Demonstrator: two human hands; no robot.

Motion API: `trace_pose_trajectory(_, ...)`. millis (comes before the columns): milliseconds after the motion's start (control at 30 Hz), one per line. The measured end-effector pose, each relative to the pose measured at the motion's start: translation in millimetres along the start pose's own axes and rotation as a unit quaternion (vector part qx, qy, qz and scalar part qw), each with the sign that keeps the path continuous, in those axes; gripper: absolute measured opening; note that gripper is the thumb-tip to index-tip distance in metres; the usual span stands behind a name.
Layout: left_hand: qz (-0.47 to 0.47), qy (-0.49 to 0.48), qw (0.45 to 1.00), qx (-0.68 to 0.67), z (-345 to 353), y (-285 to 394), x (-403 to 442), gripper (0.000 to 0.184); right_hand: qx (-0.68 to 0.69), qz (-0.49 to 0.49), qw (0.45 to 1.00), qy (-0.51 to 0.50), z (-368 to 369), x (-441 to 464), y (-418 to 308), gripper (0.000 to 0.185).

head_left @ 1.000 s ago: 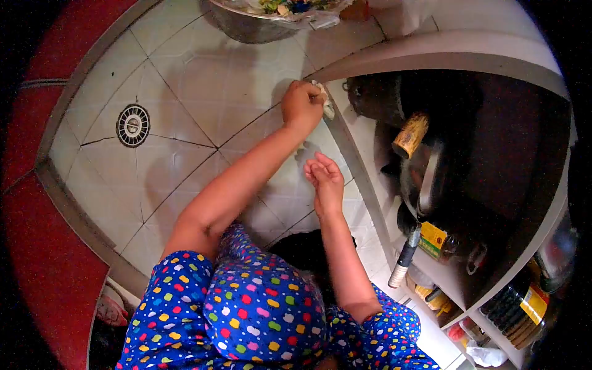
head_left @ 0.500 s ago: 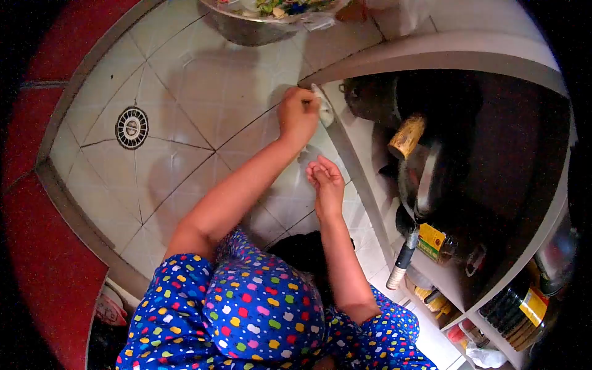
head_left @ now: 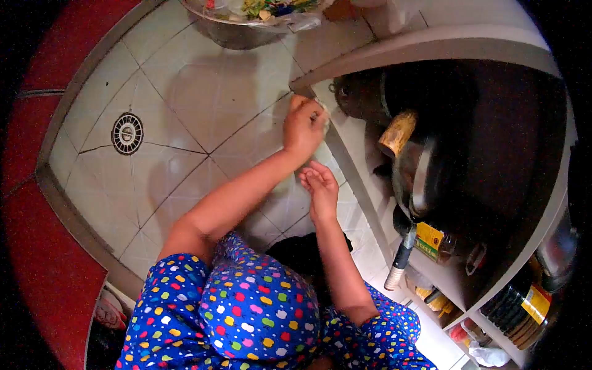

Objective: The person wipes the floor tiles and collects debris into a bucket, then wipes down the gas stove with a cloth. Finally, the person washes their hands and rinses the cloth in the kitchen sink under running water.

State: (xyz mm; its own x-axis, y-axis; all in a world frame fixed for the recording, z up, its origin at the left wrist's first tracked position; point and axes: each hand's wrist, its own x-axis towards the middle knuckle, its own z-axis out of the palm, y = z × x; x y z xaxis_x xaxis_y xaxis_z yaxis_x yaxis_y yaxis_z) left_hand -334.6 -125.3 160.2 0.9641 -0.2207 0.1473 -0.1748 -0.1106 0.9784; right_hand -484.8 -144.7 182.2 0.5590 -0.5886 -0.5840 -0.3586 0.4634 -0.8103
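- Left hand (head_left: 303, 128): your fingers are bent and pinch a crumpled white cloth (head_left: 325, 110), which lies at the pale edge of the shelf unit (head_left: 354, 166), near its corner.
- Right hand (head_left: 322, 190): your fingers are loosely curled and partly open, just below the left hand and beside the same edge.
- Shelf unit, interior: a dark pot (head_left: 361, 95), a light brown cylindrical handle (head_left: 398, 132) and a pan (head_left: 424, 179) occupy the dark compartment; a black-and-pale handle (head_left: 399, 262) juts out over the edge, near a yellow-and-green package (head_left: 430, 242).
- Shelf unit, lower right of the view: a dark ribbed object with a yellow label (head_left: 535, 303) is near a clear plastic bag (head_left: 489, 354).
- Tiled floor (head_left: 185, 117): a round drain (head_left: 127, 134) lies well apart from your hands.
- Top of the view: a metal basin (head_left: 237, 38) holds mixed scraps (head_left: 265, 10).
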Motion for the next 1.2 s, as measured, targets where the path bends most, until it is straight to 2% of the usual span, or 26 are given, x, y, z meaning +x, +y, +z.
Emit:
trace_pose_trajectory(67, 0.061, 0.039, 0.997, 0.031, -17, 6, 7, 0.010, -0.024, -0.018, 1.000, 0.000, -5, -2, -6, 0.024)
trace_pose_trajectory(100, 0.061, 0.034, 0.997, 0.027, -26, 13, 14, 0.010, -0.040, -0.032, 0.999, 0.001, -9, -1, -9, 0.024)
trace_pose_trajectory(133, 0.147, 0.005, 0.985, 0.088, -35, 17, 22, 0.010, -0.057, -0.043, 0.997, -0.001, -13, -2, -10, 0.025)
trace_pose_trajectory(200, 0.312, -0.049, 0.922, 0.226, -42, 3, 35, 0.012, -0.048, -0.033, 0.998, 0.013, -21, 1, -3, 0.025)
trace_pose_trajectory(233, 0.314, -0.048, 0.920, 0.230, -45, -1, 38, 0.012, -0.041, -0.023, 0.999, 0.028, -22, 3, 2, 0.025)
trace_pose_trajectory(300, 0.419, -0.107, 0.847, 0.308, -49, -3, 42, 0.015, -0.007, 0.005, 0.999, 0.039, -17, 1, 5, 0.024)
trace_pose_trajectory(367, 0.436, -0.111, 0.833, 0.324, -51, -2, 43, 0.016, 0.024, 0.032, 0.998, 0.053, -14, 0, 8, 0.024)
trace_pose_trajectory(500, 0.467, -0.135, 0.794, 0.365, -50, -1, 47, 0.016, -0.022, 0.017, 1.000, 0.005, -3, 5, 9, 0.025)
trace_pose_trajectory(733, 0.452, -0.183, 0.801, 0.347, -39, -6, 56, 0.014, -0.005, -0.002, 1.000, -0.022, 21, 12, -4, 0.025)
trace_pose_trajectory(800, 0.367, -0.197, 0.850, 0.323, -37, -5, 55, 0.013, -0.027, -0.026, 0.999, -0.028, 23, 5, -11, 0.025)
trace_pose_trajectory(833, 0.371, -0.197, 0.848, 0.323, -36, -3, 55, 0.013, -0.045, -0.053, 0.997, -0.039, 25, 4, -15, 0.024)
trace_pose_trajectory(933, 0.340, -0.213, 0.874, 0.276, -32, 2, 53, 0.014, -0.073, -0.056, 0.996, -0.015, 17, -8, -24, 0.022)
trace_pose_trajectory(1000, 0.232, -0.283, 0.836, 0.410, -32, 1, 45, 0.016, -0.068, -0.064, 0.996, -0.007, 3, -11, -20, 0.022)
trace_pose_trajectory(1067, 0.059, -0.286, 0.831, 0.474, -65, -27, 45, 0.017, -0.059, -0.069, 0.996, -0.004, -10, -13, -9, 0.022)
trace_pose_trajectory(1133, 0.123, -0.223, 0.856, 0.450, -115, -29, 18, 0.014, -0.066, -0.030, 0.997, 0.032, -16, -8, 2, 0.023)
trace_pose_trajectory(1200, 0.024, -0.273, 0.910, 0.312, -130, -16, -17, 0.015, -0.031, -0.005, 0.999, 0.014, -11, -16, 16, 0.026)
